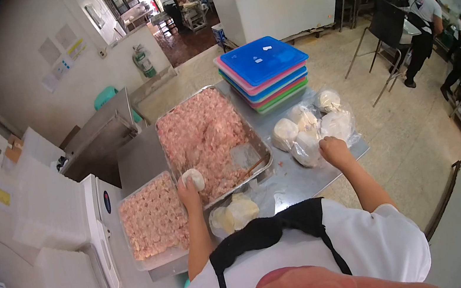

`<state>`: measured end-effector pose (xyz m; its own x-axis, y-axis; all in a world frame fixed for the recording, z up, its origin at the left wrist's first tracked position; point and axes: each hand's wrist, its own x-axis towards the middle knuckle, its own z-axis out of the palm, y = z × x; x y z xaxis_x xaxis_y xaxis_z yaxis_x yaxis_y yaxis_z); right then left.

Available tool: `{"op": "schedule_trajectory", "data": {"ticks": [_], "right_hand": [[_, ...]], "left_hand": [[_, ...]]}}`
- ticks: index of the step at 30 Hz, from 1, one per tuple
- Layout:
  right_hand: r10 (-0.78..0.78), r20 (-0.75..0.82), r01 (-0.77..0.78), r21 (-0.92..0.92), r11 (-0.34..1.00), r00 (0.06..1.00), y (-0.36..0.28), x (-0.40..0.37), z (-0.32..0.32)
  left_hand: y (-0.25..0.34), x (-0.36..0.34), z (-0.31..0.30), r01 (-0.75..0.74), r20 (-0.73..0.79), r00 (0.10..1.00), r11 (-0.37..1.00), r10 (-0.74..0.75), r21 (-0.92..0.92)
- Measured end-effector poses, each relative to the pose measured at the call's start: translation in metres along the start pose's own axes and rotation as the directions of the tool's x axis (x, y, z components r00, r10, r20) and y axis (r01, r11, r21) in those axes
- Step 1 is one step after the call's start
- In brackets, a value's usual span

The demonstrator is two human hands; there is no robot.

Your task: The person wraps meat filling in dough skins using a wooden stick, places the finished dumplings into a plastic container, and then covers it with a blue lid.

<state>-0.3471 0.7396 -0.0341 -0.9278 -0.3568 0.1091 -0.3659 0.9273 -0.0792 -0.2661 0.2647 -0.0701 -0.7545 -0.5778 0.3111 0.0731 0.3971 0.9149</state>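
Note:
My left hand (188,193) is closed on a round white wrapper (193,179) at the near left edge of a large metal tray (265,149) of ground meat (201,130). At the plastic bags of white dough rounds (305,127) on the right, my right hand (334,149) has its fingers drawn together on the near edge of the plastic. A thin stick (255,168) lies in the tray's near right corner. Left of that tray is a clear tray (147,262) filled with portioned meat (153,218). Another bag with pale wrappers (235,212) lies close to my body.
Colored lids and containers (265,67) are stacked behind the bags on the metal table (296,185). White containers (49,207) stand at left. A white freezer (276,6), a black chair (384,25) and several people are farther off.

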Motion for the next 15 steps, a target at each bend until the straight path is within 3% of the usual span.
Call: {"op": "schedule_trajectory", "data": {"ticks": [5,11,15], "right_hand": [[-0.019,-0.172,0.041,0.126,0.991,0.985,-0.008,-0.008,0.008],[-0.124,-0.084,0.124,-0.014,0.992,0.989,-0.017,-0.012,-0.009],[-0.155,-0.164,0.151,-0.036,0.988,0.974,-0.022,-0.004,-0.024]], "left_hand": [[0.0,-0.001,0.0,0.026,-0.009,1.0,0.998,-0.027,-0.058],[0.008,-0.003,-0.002,0.004,0.01,1.0,1.0,-0.004,-0.004],[0.009,-0.003,-0.002,0.062,0.011,0.998,0.998,-0.062,-0.002]]}}
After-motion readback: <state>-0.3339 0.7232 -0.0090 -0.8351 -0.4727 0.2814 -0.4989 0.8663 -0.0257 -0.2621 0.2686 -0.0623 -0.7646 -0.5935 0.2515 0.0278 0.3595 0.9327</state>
